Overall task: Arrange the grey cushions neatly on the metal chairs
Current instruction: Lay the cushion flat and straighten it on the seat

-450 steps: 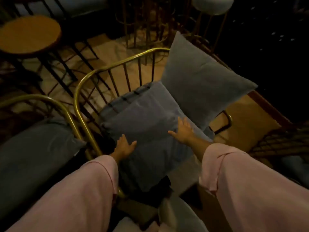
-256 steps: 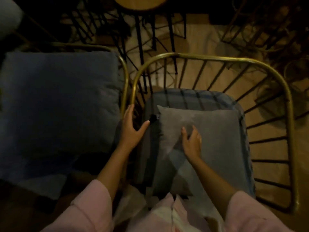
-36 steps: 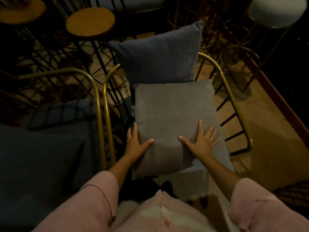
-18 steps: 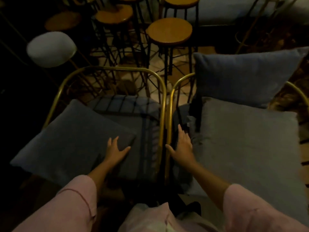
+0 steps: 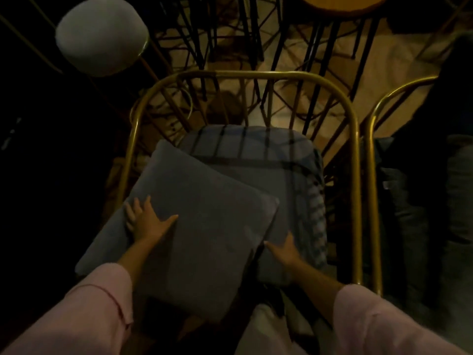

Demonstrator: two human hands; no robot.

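Note:
A grey cushion (image 5: 204,226) lies skewed across the left-front part of a gold metal chair (image 5: 256,74), one corner hanging past the chair's left side. Under it is the chair's grey seat pad (image 5: 281,170), bare at the back and right. My left hand (image 5: 146,221) rests flat on the cushion's left part, fingers spread. My right hand (image 5: 284,251) lies on the seat pad with its thumb against the cushion's right edge. Both arms wear pink sleeves.
A second gold chair (image 5: 371,175) stands close on the right, with dark cushions (image 5: 455,188) barely visible in shadow. Behind are a white round stool (image 5: 101,34), a wooden stool top (image 5: 343,3) and a tangle of black stool legs (image 5: 199,34).
My view has swung left, from the right chair with its two arranged cushions to the left chair. Both hands have moved onto the left chair's skewed cushion and seat pad.

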